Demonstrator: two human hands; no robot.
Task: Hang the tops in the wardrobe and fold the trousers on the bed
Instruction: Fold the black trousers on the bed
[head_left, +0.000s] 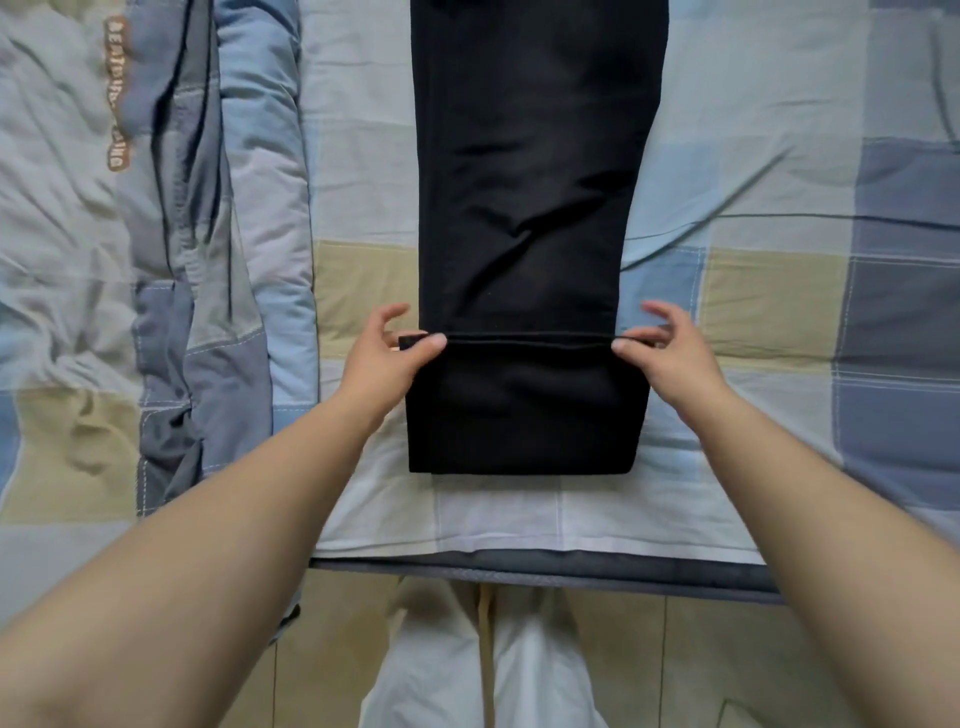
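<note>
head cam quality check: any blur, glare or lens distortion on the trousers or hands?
Head view: soft even light, no glare; black trousers nearly featureless, only faint creases; both hands, left hand and right hand, fairly sharp; wide-angle stretch enlarges the forearms at the bottom corners; quilt soft at the edges.

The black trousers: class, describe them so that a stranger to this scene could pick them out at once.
Start at the patchwork bedspread of blue, grey and beige squares. Down its middle lie the black trousers, their near end folded over, with the left hand and right hand pinching the folded edge. Nothing else here is black.
</note>
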